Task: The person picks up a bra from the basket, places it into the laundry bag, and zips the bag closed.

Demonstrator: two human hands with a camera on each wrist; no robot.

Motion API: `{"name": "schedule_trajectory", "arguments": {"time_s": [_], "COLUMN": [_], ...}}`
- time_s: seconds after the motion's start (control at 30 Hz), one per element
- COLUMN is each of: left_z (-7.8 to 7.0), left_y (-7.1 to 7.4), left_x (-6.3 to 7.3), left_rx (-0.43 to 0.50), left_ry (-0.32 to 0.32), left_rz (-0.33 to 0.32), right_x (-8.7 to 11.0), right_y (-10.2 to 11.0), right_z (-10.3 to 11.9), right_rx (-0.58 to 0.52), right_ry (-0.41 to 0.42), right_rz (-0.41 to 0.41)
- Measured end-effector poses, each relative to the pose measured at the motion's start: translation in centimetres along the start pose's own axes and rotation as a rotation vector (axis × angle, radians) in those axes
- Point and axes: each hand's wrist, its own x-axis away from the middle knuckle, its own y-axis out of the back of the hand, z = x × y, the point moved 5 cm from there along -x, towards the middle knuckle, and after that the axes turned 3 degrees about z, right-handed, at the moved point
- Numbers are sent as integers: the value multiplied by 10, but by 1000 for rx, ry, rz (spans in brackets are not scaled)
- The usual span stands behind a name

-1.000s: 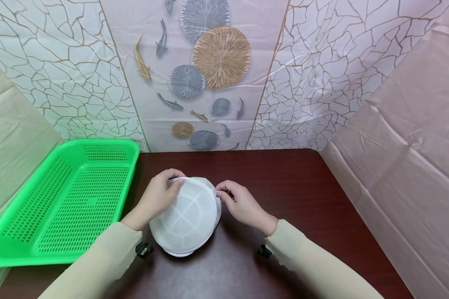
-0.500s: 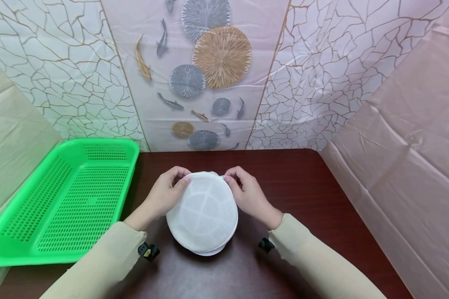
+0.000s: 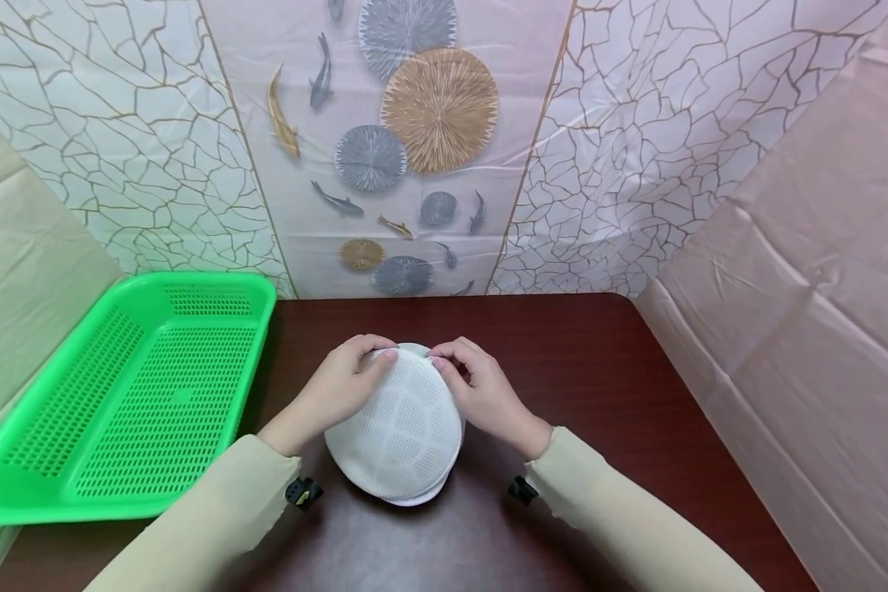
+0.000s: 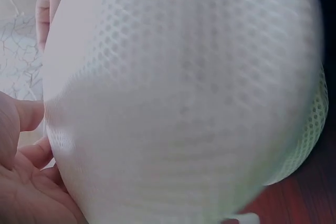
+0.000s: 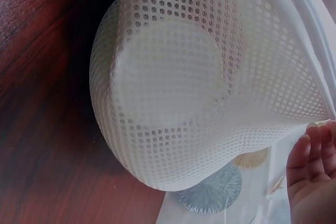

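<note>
A rounded white mesh laundry bag [image 3: 395, 432] stands on the table between the two hands, its round face tilted toward the head camera. My left hand [image 3: 348, 382] grips the upper left rim, thumb on the near face. Opposite it, my right hand [image 3: 483, 393] pinches a small spot at the upper right rim; the fingertips cover what lies there. In the right wrist view a zipper seam [image 5: 307, 32] runs along the rim to those fingertips, and a pale round shape [image 5: 168, 72] shows through the mesh. The bag's face fills most of the left wrist view.
A green slotted plastic basket [image 3: 181, 399] sits at the left of the dark red-brown table [image 3: 577, 386]. Patterned sheets [image 3: 444, 238] hang behind the table, and plain pale cloth [image 3: 799, 271] walls off the right side.
The bag first shifted right and turned more face-on, then tilted slightly. Both hands moved along with it and are now closer together at the top of the rim.
</note>
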Motion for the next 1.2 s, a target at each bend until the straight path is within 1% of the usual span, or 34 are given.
{"name": "schedule_trajectory", "arguments": {"time_s": [0.1,0.3,0.4,0.53,0.6,0.9,1.2], "left_z": [-2,2,3,3,3,3,0], "left_y": [-3,-7,-9,-11,-11,-12,-10], "left_x": [-1,-1,-1,-1,-1,1,2], "left_rx": [-20,-65,-79,-82,-80,-97,-98], "left_ry": [-2,-5,-23,-45,-46,-61,-50], "left_rz": [-3,-11,-8,-12,-17,-55,-64], "right_x": [1,2,2,3,3,4,7], "right_y": [-2,-5,-6,-6,-6,-5,-4], "right_z": [1,3,3,3,3,3,3], "right_rx": [8,33,49,61,69,87,105], "right_ry": [-4,-14,-23,-33,-31,3,-4], "right_rz": [16,46,60,74,76,81,94]}}
